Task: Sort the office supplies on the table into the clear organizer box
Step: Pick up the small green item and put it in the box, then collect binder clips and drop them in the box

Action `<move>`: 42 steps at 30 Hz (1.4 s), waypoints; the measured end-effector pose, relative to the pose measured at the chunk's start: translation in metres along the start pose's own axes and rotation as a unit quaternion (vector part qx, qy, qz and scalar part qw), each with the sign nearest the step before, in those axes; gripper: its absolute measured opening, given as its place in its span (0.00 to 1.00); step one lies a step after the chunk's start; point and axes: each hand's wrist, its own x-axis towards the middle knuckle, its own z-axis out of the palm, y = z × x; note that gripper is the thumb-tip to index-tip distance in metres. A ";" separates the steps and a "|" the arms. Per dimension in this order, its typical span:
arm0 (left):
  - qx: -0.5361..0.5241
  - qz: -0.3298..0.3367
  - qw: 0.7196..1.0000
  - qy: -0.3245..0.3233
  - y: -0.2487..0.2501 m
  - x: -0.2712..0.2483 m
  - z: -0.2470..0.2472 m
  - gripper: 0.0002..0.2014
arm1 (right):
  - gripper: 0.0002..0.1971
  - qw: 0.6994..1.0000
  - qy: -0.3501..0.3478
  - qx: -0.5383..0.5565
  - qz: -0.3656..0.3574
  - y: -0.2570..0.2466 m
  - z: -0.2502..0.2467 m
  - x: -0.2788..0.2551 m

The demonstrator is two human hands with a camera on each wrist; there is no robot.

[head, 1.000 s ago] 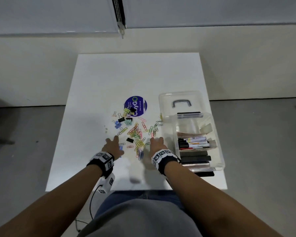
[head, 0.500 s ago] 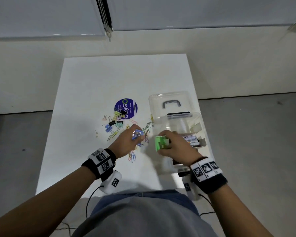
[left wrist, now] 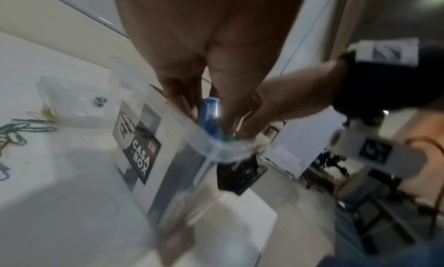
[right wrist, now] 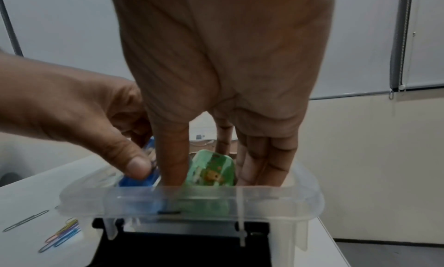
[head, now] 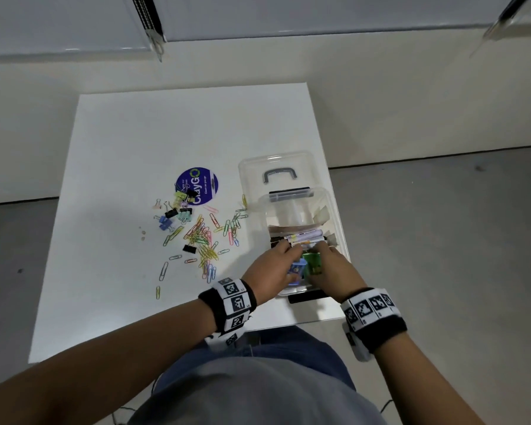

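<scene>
The left hand [head: 272, 266] pinches a small blue plastic case with a printed face [head: 298, 269] between thumb and fingers; the right hand [head: 331, 268] holds a matching green plastic case with a cartoon print [right wrist: 211, 169] between thumb and fingers. Both hands reach into the near end of the clear plastic organizer box [right wrist: 192, 197], and the two cases sit side by side just inside its front wall, so close that they seem to touch.

What could go wrong, as I judge it: the two hands crowd one narrow compartment, so a finger drawn out carelessly could drag its neighbour's case back over the rim. Whether the cases stand squarely on the box floor is hidden, so either might tip when let go. The box also sits close to the right edge of the white surface [head: 135, 142], and a sideways knock could shift it toward that edge.

Counted: two small cases, one blue and one green; one organizer box, with its hinged clear lid and grey handle [head: 280, 173] lying open behind it; several markers [head: 304, 236] in the middle compartment, too crowded to count. Well to the left lie the coloured paper clips [head: 203, 240], dozens of them in a loose scatter, roughly eight small binder clips [head: 178, 210], and one round purple sticker [head: 196, 184].
</scene>
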 end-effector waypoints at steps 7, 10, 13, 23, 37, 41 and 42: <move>0.181 0.029 0.981 0.057 -0.008 0.003 0.028 0.14 | 0.17 0.998 -0.044 -0.034 -0.010 0.004 0.002 0.004; 0.205 0.025 0.973 0.100 -0.006 0.003 0.032 0.09 | 0.17 0.995 -0.063 -0.066 -0.025 0.005 0.000 0.005; 0.214 -0.013 0.968 0.130 -0.006 0.008 0.030 0.16 | 0.12 0.989 -0.086 -0.116 -0.041 0.001 -0.009 0.008; -0.032 -0.138 0.959 0.246 -0.086 -0.014 -0.025 0.07 | 0.09 0.990 -0.022 -0.067 -0.121 -0.092 -0.031 0.040; -0.015 -0.375 0.925 0.062 -0.274 -0.040 -0.088 0.19 | 0.27 0.984 -0.116 -0.064 -0.119 -0.243 0.100 0.152; -0.019 -0.345 0.935 0.078 -0.279 -0.038 -0.088 0.13 | 0.21 0.987 -0.072 -0.069 -0.128 -0.260 0.116 0.180; -0.019 -0.337 0.938 0.077 -0.281 -0.039 -0.088 0.12 | 0.20 0.986 -0.068 -0.076 -0.132 -0.261 0.121 0.185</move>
